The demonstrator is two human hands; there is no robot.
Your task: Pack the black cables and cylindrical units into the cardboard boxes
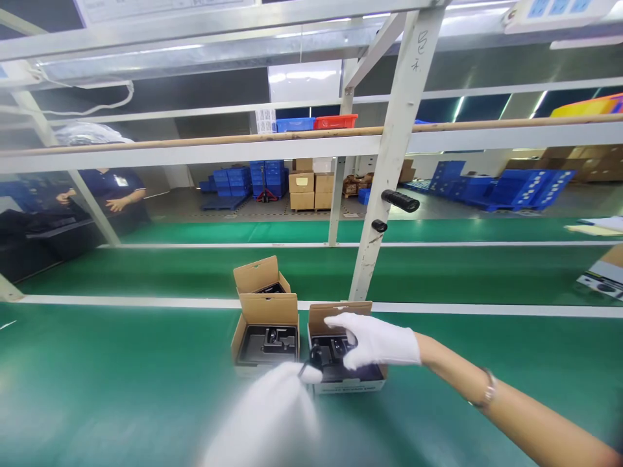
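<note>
Two open cardboard boxes stand side by side on the green surface: a left box (269,310) and a right box (347,388), both with black inner trays. My right hand (382,342), in a white glove, reaches over the right box with thumb and fingers apart, holding nothing I can see. White-gloved too and smeared by motion, my left hand (275,415) is in front of the boxes. Its fingertips pinch a small black object (316,357) at the right box's left edge; its kind is unclear. Small black parts sit in both trays.
Behind the left box is another open carton (256,275). A white frame post (384,162) with black handles rises behind the right box. Another printed box (606,272) lies far right. A person (114,191) stands beyond the frame at left.
</note>
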